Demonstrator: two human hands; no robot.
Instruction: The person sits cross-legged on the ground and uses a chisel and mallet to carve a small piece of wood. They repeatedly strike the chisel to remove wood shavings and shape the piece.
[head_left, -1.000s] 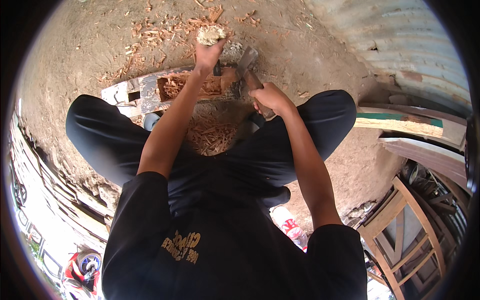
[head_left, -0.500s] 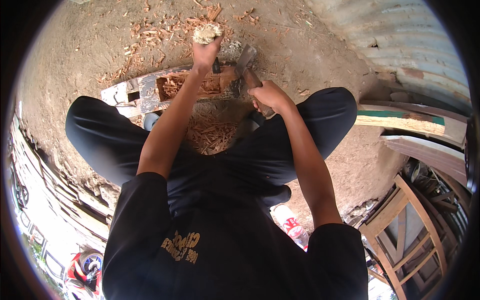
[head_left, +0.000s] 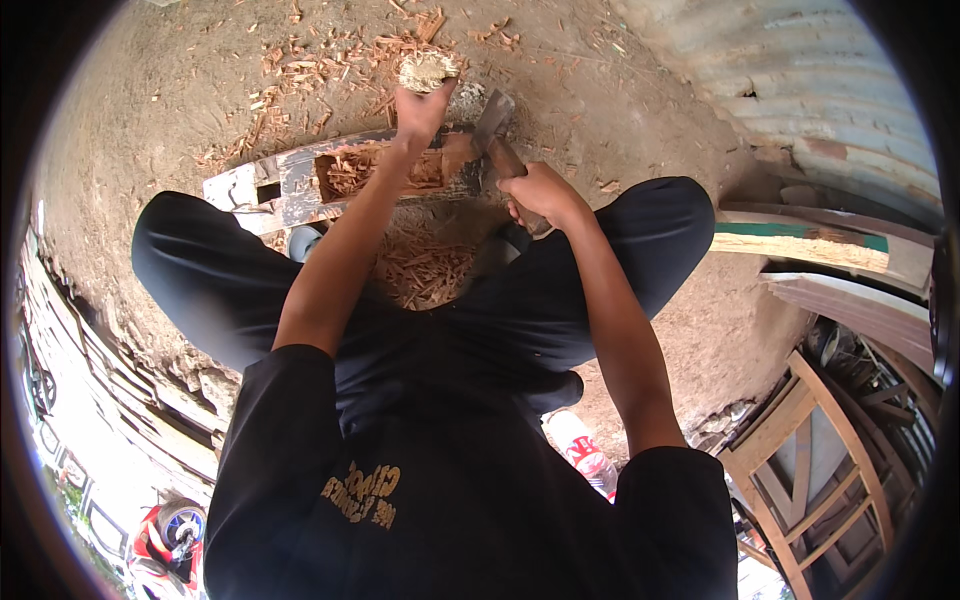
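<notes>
My left hand (head_left: 420,112) is closed around an upright chisel whose pale, frayed, mushroomed wooden handle end (head_left: 427,72) shows above my fingers. Most of its shank is hidden by the hand. Below it lies an old board (head_left: 300,185) with peeling paint, across the ground in front of my legs. A long recess cut into the board holds reddish wood chips (head_left: 345,172); a smaller slot sits toward its left end. In my right hand (head_left: 540,195) is a hatchet (head_left: 505,155), gripped by its thick wooden handle, with its metal head over the board's right end.
More wood chips (head_left: 425,270) lie between my legs and on the dirt beyond the board. Corrugated metal sheeting (head_left: 800,80), planks (head_left: 800,243) and a wooden frame (head_left: 860,450) stand on the right. A plastic bottle (head_left: 585,455) is beside my right arm, and a red motorcycle (head_left: 165,545) is at lower left.
My left hand and the chisel have shifted slightly to the right over the board. The right hand and hatchet stay almost where they were.
</notes>
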